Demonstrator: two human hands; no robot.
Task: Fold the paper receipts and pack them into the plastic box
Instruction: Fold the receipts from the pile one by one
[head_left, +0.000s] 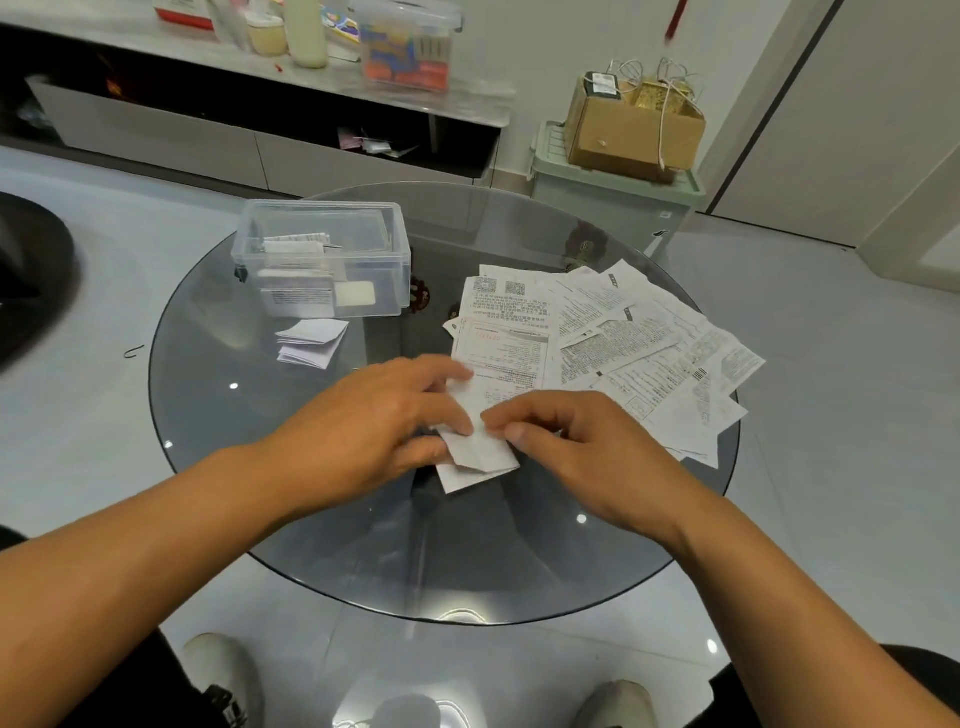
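Note:
A half-folded white receipt (480, 460) lies on the round glass table (322, 540), near its middle. My left hand (374, 415) pinches its left side and my right hand (582, 447) pinches its upper right edge, fingertips almost meeting. A spread pile of unfolded printed receipts (623, 348) fans out to the right, behind my hands. The clear plastic box (322, 260) stands open at the table's back left, with several folded receipts inside. A folded receipt (311, 343) lies just in front of the box.
A small dark hook-shaped object (133, 352) lies on the floor left of the table. Behind are a low cabinet with bottles and a lidded container (410, 47), and a cardboard box (634, 124) on a green bin. My shoes show under the glass.

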